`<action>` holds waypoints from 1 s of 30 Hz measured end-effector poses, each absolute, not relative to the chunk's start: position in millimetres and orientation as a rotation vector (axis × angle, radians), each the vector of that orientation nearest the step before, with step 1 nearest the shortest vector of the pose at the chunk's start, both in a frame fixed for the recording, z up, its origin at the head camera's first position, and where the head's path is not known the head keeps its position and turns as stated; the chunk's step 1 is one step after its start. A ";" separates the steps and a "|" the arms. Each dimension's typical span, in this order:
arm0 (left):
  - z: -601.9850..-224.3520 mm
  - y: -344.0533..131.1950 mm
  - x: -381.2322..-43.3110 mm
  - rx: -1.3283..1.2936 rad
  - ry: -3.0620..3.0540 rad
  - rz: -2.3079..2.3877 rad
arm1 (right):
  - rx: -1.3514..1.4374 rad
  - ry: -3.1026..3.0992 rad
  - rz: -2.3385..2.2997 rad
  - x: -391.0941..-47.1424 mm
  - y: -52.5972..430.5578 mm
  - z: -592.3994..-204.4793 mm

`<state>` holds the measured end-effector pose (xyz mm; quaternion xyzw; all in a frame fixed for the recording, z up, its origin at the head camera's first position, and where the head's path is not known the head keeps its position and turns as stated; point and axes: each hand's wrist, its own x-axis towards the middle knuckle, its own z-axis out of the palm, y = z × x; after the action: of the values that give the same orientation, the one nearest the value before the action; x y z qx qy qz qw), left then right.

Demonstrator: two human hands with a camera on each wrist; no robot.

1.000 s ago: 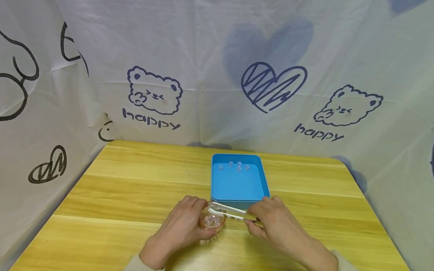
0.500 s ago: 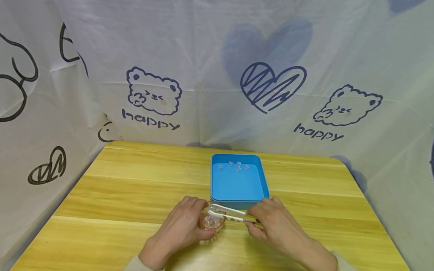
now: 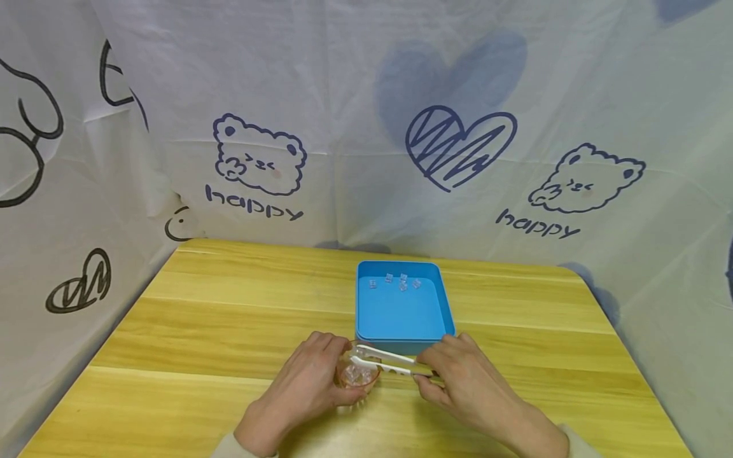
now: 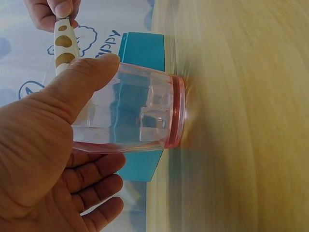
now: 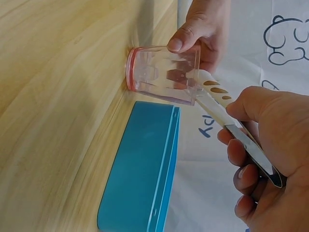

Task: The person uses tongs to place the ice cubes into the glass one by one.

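Note:
My left hand (image 3: 309, 375) grips a clear, pink-tinted cup (image 4: 130, 104), its thumb along the near side. The cup stands upright on the table. Several clear cubes (image 3: 357, 376) lie inside it. In my right hand (image 3: 469, 378) is a pair of tongs (image 5: 215, 108) with metal handles and white ends pierced by oval holes. The tongs reach leftward to the cup's mouth, their tips a little apart at the rim. Whether a cube sits between the tips cannot be made out.
Just beyond the cup stands a square blue box (image 3: 403, 315), open at the top, with several clear cubes (image 3: 403, 278) toward its far side. The wooden table (image 3: 229, 318) ends at a white printed cloth (image 3: 355, 191) behind and at both sides.
The tongs' tips have dipped very slightly at the cup's mouth. Both hands and the cup stay in place, and the cubes in the blue box have not moved.

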<state>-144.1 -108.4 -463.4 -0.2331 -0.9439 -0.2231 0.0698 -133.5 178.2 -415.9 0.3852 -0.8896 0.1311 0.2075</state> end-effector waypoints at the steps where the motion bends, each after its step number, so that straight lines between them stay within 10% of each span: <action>1: -463.3 -108.4 -144.0 -0.699 -2.842 -0.674 | 1.071 -2.476 0.366 -133.6 178.2 -416.0; 30: -463.0 -108.5 -143.6 -0.700 -2.847 -0.688 | 1.039 -2.524 0.391 -133.5 177.0 -417.9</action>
<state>-143.6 -108.5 -463.0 -0.2319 -0.9434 -0.2280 0.0652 -133.5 177.0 -417.9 0.3699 -0.8985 0.1393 0.1911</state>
